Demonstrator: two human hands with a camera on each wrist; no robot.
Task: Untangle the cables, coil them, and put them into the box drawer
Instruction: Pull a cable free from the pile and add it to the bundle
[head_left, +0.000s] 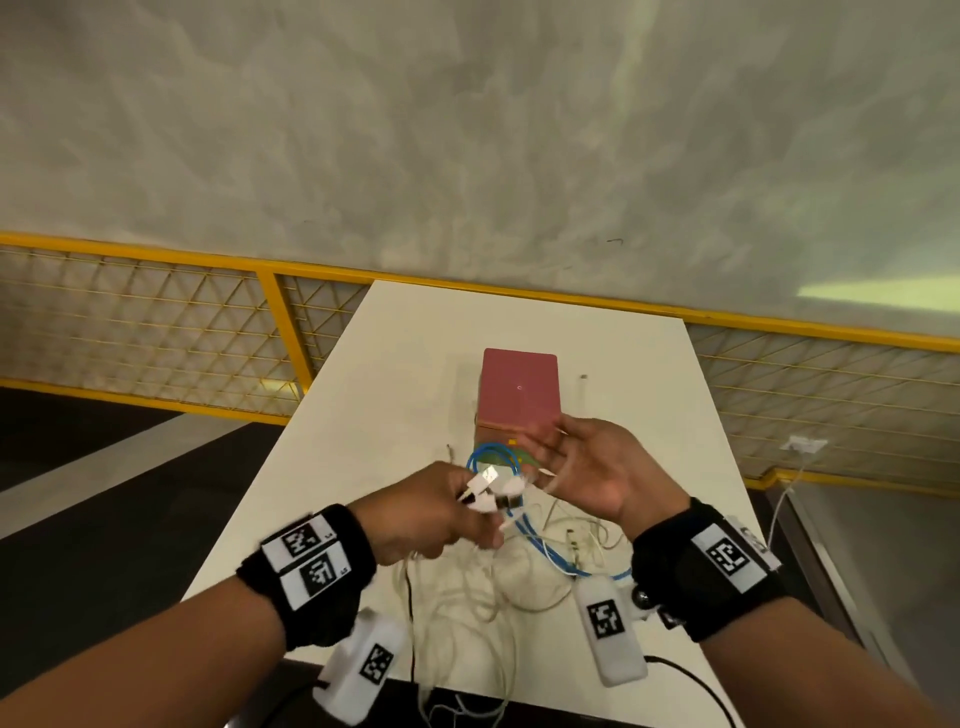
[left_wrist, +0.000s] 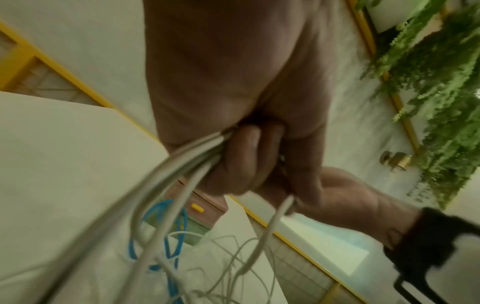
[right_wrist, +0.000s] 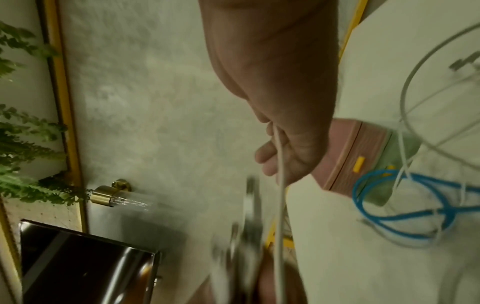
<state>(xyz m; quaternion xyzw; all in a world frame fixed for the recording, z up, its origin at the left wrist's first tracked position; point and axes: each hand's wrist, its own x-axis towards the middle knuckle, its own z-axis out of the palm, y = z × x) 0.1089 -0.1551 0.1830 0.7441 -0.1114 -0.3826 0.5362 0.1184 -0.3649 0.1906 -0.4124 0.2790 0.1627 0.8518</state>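
My left hand (head_left: 441, 512) grips a bundle of white cables (left_wrist: 182, 162) near their plug ends (head_left: 488, 488), fingers curled round them (left_wrist: 241, 160). The rest hangs in a loose white tangle (head_left: 467, 597) on the table. A blue cable (head_left: 540, 545) loops through that tangle in front of the pink box (head_left: 519, 387), whose drawers with yellow handles (right_wrist: 359, 163) look pushed in. To the right of the plugs my right hand (head_left: 582, 462) is held up with straight, spread fingers. A thin white cable (right_wrist: 279, 195) runs across those fingers (right_wrist: 285, 160).
The white table (head_left: 395, 364) is narrow, with its near edge just below the tangle. A yellow mesh railing (head_left: 280, 322) runs behind and beside it. A wall socket with a white lead (head_left: 805, 444) sits low on the right. Green plants (left_wrist: 441, 82) hang nearby.
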